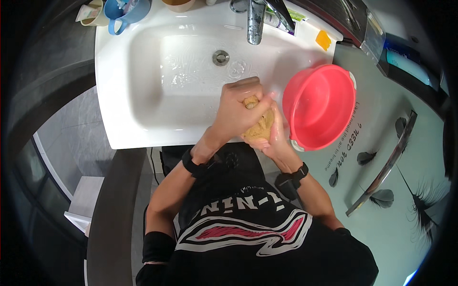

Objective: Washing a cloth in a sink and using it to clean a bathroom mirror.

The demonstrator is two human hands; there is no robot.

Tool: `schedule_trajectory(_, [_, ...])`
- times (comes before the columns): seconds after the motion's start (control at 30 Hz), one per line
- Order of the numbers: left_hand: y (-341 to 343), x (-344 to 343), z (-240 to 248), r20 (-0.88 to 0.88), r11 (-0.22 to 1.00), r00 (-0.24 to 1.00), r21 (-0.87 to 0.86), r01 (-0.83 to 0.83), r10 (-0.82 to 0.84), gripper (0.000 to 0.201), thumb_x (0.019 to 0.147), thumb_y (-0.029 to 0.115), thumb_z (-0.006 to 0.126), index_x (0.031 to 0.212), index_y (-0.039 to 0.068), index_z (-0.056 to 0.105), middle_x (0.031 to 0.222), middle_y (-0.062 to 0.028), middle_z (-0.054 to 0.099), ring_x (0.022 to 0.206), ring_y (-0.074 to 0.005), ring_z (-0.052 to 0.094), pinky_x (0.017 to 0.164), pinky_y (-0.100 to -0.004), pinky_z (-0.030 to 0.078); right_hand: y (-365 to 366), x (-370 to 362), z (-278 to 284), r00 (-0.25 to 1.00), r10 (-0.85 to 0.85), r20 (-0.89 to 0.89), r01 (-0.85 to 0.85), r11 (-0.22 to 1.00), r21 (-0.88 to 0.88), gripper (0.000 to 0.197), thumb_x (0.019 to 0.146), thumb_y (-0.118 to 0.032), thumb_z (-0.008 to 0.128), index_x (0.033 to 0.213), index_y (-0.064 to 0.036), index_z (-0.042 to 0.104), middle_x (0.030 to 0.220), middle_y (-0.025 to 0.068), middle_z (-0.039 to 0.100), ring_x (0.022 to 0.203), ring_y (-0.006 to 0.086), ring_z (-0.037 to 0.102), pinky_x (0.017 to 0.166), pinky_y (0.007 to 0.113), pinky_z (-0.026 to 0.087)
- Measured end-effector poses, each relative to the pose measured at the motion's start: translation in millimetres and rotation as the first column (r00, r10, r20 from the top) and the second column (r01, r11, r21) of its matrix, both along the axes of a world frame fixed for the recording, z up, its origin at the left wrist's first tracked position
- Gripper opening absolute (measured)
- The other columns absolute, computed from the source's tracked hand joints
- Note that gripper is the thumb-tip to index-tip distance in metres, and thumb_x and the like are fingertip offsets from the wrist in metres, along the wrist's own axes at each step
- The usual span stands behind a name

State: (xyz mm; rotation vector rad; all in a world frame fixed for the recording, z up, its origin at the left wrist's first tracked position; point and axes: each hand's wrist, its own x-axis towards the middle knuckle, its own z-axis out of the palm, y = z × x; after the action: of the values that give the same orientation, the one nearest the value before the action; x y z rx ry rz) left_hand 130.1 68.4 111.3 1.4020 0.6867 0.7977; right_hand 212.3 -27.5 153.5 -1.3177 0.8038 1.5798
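Observation:
Over the near right part of a white washbasin (143, 128), both hands hold a crumpled, tan-yellow cloth (260, 127), soft and bunched up. My left hand (237, 106) is closed round its upper end, with a bit of the cloth showing between thumb and fingers. My right hand (276, 136) cups the lower side, palm turned up, its fingers pressed against the cloth. The skin looks wet. Beyond the hands, ripples of shallow water spread round the metal drain (221, 58).
A pink-red plastic basin (324, 107) stands tilted at the basin's right edge, close to my right hand. The chrome faucet (255, 24) rises at the back. A blue mug (125, 14) and a beige cup (95, 14) stand back left. An orange patch (323, 40) lies on the rim.

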Motion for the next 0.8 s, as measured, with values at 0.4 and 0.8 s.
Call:
schedule_trajectory(0.4, [-19.8,52.8,-34.4,-0.225,0.768,0.891,-0.452,-0.454,0.394,0.038,0.095,0.013,0.059,0.063,-0.005,0.053,0.053,-0.0086,0.055,0.046,-0.0189,0.05,0.05,-0.0353,0.041,8.1,13.0,-62.9,0.82,0.098,0.564,-0.178,0.98,0.089,0.053,0.106,-0.047,0.027,0.1,-0.0046,0.059,0.062,0.0041,0.057,0.036,0.0129,0.044,0.029,0.026,0.028])
schedule_trajectory(0.8, [-26.0,41.5,-72.6,-0.282,0.276,0.73,-0.793,-0.543,0.622,0.047,0.102,0.024,0.055,0.062,0.0,0.053,0.059,-0.008,0.058,0.054,-0.0164,0.057,0.056,-0.0306,0.047,-7.8,13.7,-103.7,0.212,0.425,0.88,-0.512,0.816,-0.27,0.054,0.107,-0.039,0.036,0.086,0.0048,0.059,0.06,0.0107,0.058,0.041,0.0193,0.053,0.036,0.034,0.041])
